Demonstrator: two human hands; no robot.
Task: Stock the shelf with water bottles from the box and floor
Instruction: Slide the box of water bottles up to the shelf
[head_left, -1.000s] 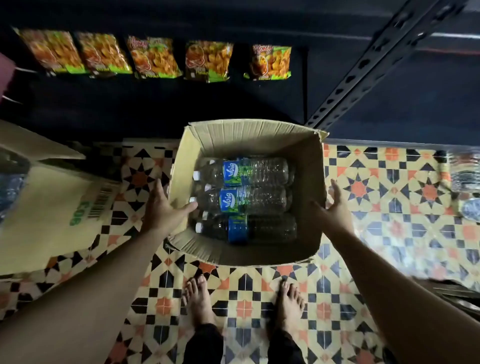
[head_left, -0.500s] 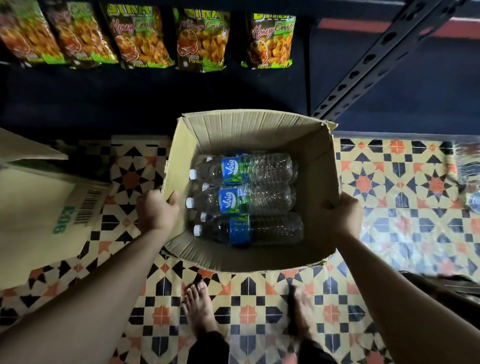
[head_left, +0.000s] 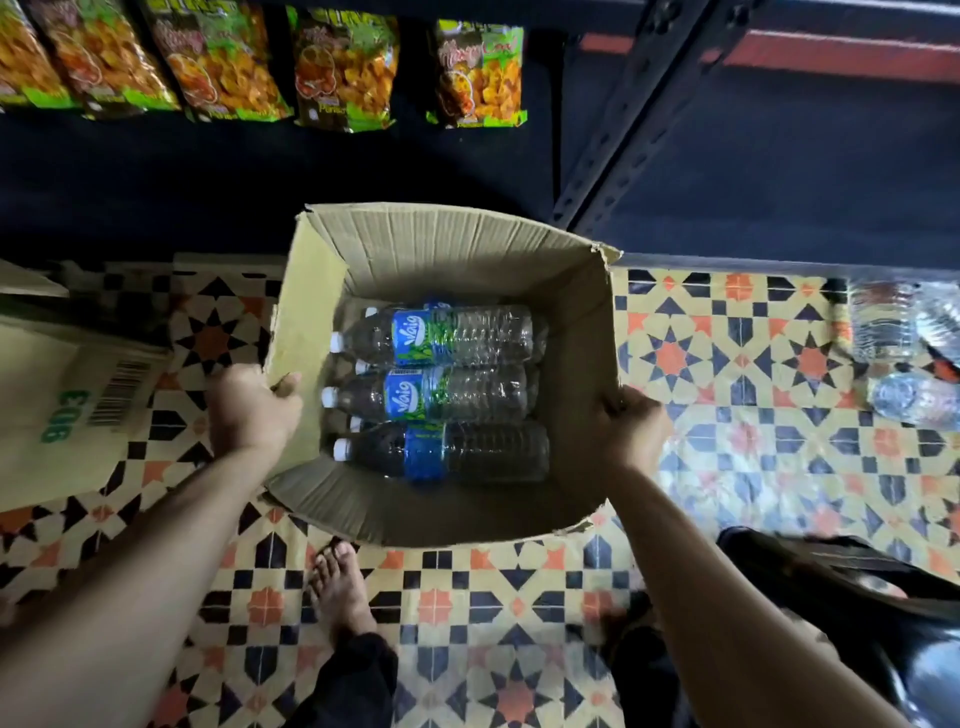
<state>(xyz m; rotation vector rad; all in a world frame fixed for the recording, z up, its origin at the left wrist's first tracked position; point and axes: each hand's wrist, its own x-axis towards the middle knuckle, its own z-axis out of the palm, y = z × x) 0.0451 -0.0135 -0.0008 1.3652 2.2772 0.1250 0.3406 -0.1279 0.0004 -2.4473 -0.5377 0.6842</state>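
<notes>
Head view: the open brown corrugated cardboard box (head_left: 452, 249) sits between both hands. The left hand (head_left: 252, 410) pinches its left wall, thumb hooked over the rim. The right hand (head_left: 631, 426) curls round the right wall. Inside lie three clear ribbed plastic water bottles (head_left: 441, 395) with glossy blue-green labels, long axes running left to right and white caps nearer the left hand. The dark metal shelf (head_left: 779, 171) lies just beyond the box's far wall. More loose clear bottles (head_left: 904, 364) rest on the patterned tiled floor (head_left: 727, 364), off to the right.
</notes>
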